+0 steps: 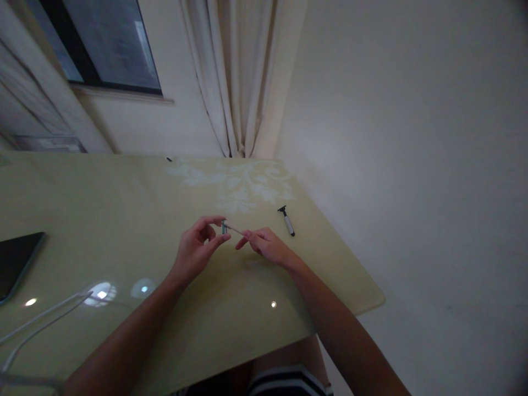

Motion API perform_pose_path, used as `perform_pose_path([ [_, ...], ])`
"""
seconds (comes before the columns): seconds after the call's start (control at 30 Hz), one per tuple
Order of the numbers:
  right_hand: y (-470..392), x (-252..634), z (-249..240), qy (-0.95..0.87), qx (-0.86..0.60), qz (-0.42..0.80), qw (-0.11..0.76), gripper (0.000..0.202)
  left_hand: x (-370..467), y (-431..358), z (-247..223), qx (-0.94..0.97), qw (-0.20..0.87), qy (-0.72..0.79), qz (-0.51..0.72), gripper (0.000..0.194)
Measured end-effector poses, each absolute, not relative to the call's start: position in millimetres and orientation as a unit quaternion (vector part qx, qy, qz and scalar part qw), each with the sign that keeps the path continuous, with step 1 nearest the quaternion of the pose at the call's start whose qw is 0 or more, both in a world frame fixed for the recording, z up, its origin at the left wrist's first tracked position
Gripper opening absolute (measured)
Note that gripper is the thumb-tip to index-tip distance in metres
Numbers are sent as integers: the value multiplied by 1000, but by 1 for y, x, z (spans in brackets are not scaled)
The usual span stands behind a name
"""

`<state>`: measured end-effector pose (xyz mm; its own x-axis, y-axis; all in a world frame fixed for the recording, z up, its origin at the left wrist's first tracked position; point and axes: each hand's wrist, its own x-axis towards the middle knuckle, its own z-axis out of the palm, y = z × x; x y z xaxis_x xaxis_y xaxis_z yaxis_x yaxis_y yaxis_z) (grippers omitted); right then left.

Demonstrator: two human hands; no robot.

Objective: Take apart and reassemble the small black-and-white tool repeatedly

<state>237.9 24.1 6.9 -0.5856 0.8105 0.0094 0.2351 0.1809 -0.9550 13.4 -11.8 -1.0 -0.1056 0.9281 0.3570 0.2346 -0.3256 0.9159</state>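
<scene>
Well, from the head view, I see my two bare hands over the pale yellow table (231,319). My left hand (193,247) has its thumb and a finger a little apart, with a small green piece (224,227) pinched upright between their tips. My right hand (270,246) is pinched nearly shut on one end of a thin stick (234,228). The stick slants up to the left, and its far end is at the green piece; I can't tell if they touch.

Past my right hand, a razor (287,221) lies on the table, with its black head pointing away from me. A tiny dark thing (169,159) sits near the back edge, too small to name. Over on the left is a flat black thing (18,261), cut off by the side of the view, with a white cord (45,316) nearer me. Behind the table hang long, light curtains (235,71) by a window (115,44).
</scene>
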Motion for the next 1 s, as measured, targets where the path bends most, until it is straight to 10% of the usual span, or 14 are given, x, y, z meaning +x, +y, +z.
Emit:
perform_pose_path([
  [1.0,28,246,10,-730,-360,537,220,75,9,-8,0,592,338,484,548,41],
])
